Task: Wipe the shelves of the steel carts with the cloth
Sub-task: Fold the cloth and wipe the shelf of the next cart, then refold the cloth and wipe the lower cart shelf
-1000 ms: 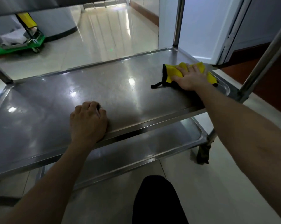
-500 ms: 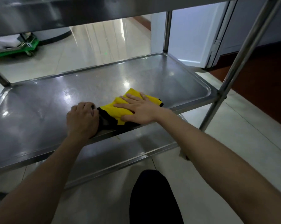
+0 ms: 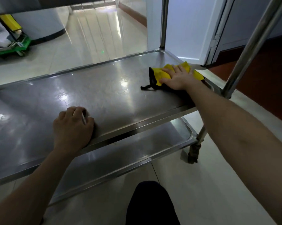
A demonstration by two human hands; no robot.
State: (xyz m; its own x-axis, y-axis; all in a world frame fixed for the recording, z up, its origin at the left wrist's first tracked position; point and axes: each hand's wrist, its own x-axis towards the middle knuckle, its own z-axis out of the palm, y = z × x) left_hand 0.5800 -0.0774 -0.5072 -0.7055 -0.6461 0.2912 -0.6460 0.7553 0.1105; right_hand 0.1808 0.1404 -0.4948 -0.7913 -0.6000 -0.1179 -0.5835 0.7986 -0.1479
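The steel cart (image 3: 250, 46) fills the frame, its middle shelf (image 3: 104, 95) running from the left edge to centre right, with the lower shelf (image 3: 137, 148) showing beneath it. The left hand (image 3: 72, 127), fingers curled into a fist, rests on the shelf just inside the front rim at centre left. The right hand (image 3: 177, 78) lies flat, fingers straight and spread, pressing the yellow cloth (image 3: 163, 73) onto the shelf's far right corner. A black strap (image 3: 146, 86) trails from the cloth toward the centre. The cloth sits close to the right rim, so a further outward stroke would probably push it over the edge. The cart stands on a caster (image 3: 193, 153), so a hard push might roll it away unless the left hand steadies it.
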